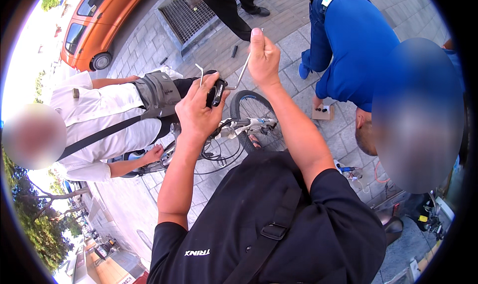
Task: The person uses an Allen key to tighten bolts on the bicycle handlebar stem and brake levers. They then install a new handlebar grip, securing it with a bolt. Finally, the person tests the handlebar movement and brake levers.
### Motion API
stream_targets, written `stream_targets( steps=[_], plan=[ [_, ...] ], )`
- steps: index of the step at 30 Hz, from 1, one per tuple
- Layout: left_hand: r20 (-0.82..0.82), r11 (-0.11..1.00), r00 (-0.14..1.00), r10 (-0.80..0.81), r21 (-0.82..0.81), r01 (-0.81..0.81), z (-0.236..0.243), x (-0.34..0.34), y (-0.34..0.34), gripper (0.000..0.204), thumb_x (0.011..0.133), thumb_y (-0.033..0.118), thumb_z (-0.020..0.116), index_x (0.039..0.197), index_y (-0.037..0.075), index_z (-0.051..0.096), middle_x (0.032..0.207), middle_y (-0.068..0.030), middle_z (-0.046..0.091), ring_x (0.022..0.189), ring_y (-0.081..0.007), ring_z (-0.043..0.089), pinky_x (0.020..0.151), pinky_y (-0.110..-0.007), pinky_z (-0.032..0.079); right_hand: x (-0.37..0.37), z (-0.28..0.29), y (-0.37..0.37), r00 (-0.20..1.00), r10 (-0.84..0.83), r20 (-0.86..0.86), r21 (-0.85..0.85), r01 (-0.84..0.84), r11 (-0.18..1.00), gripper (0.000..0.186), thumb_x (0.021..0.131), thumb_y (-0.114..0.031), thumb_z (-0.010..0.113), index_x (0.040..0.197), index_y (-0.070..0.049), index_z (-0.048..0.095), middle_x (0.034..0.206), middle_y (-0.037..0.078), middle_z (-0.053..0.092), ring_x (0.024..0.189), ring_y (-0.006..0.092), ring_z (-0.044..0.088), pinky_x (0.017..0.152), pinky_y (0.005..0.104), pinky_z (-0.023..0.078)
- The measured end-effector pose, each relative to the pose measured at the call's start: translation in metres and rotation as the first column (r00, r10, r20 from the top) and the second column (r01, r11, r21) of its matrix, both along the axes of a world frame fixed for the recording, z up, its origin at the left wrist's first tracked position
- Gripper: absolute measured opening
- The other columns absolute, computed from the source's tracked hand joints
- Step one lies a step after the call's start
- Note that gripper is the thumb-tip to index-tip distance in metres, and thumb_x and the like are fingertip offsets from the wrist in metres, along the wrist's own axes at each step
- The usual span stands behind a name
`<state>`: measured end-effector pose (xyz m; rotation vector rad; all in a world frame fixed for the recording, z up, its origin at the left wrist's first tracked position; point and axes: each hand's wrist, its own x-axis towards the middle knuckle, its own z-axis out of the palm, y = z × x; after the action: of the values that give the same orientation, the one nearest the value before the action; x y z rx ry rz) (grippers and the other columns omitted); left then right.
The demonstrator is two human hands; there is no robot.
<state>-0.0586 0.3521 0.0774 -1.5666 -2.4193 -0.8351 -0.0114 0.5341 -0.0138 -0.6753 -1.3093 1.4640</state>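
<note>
Both my arms are raised in front of me, over a bicycle. My left hand [199, 107] is closed round a small black part [217, 92] with pale lettering; its exact kind I cannot tell. A thin bent metal rod [201, 71] sticks up by the fingers of that hand. My right hand [264, 60] grips the long arm of an L-shaped hex key [242, 72], thumb up. The short bent end of the key meets the side of the black part. Beneath my hands stands the grey-white bicycle [244, 127], with its wheel and cables partly hidden by my arms.
A person in a white shirt [94, 104] stands at the left, a hand near the bicycle. At the right, a person in blue [358, 45] bends over a small cardboard box [323, 112]. Tools [347, 169] lie on the paving. An orange car [99, 20] is parked beyond.
</note>
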Motion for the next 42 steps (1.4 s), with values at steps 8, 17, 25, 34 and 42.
stream_targets(
  steps=[8, 17, 25, 34, 42],
  plan=[
    [0.001, 1.000, 1.000, -0.002, -0.009, 0.002, 0.004, 0.001, 0.003, 0.042, 0.087, 0.019, 0.087, 0.126, 0.007, 0.075, 0.115, -0.0127, 0.077, 0.094, -0.0303, 0.078, 0.078, -0.037, 0.062, -0.024, -0.028, 0.011, 0.948, 0.317, 0.018, -0.189, -0.308, 0.933, 0.055, 0.114, -0.033, 0.054, 0.067, -0.005, 0.048, 0.063, -0.006, 0.044, 0.062, 0.0062, 0.036, 0.054, 0.0332, 0.032],
    [-0.015, 1.000, 1.000, -0.002, -0.001, 0.002, 0.002, -0.002, 0.001, 0.043, 0.087, 0.020, 0.088, 0.125, 0.008, 0.075, 0.114, -0.0120, 0.077, 0.092, -0.0317, 0.077, 0.076, -0.038, 0.061, -0.036, -0.024, 0.007, 0.728, 0.680, 0.091, -0.561, -0.526, 0.639, 0.041, 0.106, -0.037, 0.057, 0.076, -0.009, 0.059, 0.062, -0.002, 0.049, 0.051, 0.0091, 0.041, 0.045, 0.0345, 0.031],
    [-0.032, 1.000, 0.999, -0.015, 0.026, 0.016, 0.001, -0.001, 0.007, 0.046, 0.082, 0.013, 0.090, 0.125, 0.007, 0.075, 0.114, -0.0142, 0.077, 0.096, -0.0324, 0.078, 0.081, -0.037, 0.062, -0.059, -0.059, -0.009, 0.614, 0.789, -0.014, -0.652, -0.604, 0.459, 0.031, 0.093, -0.033, 0.059, 0.074, -0.008, 0.061, 0.057, 0.004, 0.050, 0.041, 0.0155, 0.040, 0.038, 0.0374, 0.029],
    [0.037, 1.000, 0.999, 0.002, -0.023, -0.002, -0.002, -0.001, 0.007, 0.040, 0.090, 0.014, 0.086, 0.126, 0.005, 0.074, 0.114, -0.0162, 0.077, 0.095, -0.0293, 0.078, 0.082, -0.036, 0.061, -0.064, -0.066, -0.024, 0.433, 0.892, -0.126, -0.731, -0.649, 0.211, 0.028, 0.098, -0.026, 0.060, 0.076, -0.010, 0.064, 0.059, 0.002, 0.054, 0.040, 0.0134, 0.041, 0.036, 0.0345, 0.027],
    [0.027, 0.999, 0.999, 0.035, 0.013, -0.035, 0.000, 0.000, 0.011, 0.042, 0.086, 0.016, 0.088, 0.124, 0.006, 0.076, 0.112, -0.0184, 0.077, 0.099, -0.0336, 0.078, 0.087, -0.038, 0.060, -0.074, -0.083, -0.030, 0.504, 0.859, -0.090, -0.701, -0.644, 0.305, 0.025, 0.098, -0.027, 0.063, 0.085, -0.008, 0.070, 0.069, 0.004, 0.063, 0.047, 0.0149, 0.054, 0.040, 0.0341, 0.038]
  ],
)
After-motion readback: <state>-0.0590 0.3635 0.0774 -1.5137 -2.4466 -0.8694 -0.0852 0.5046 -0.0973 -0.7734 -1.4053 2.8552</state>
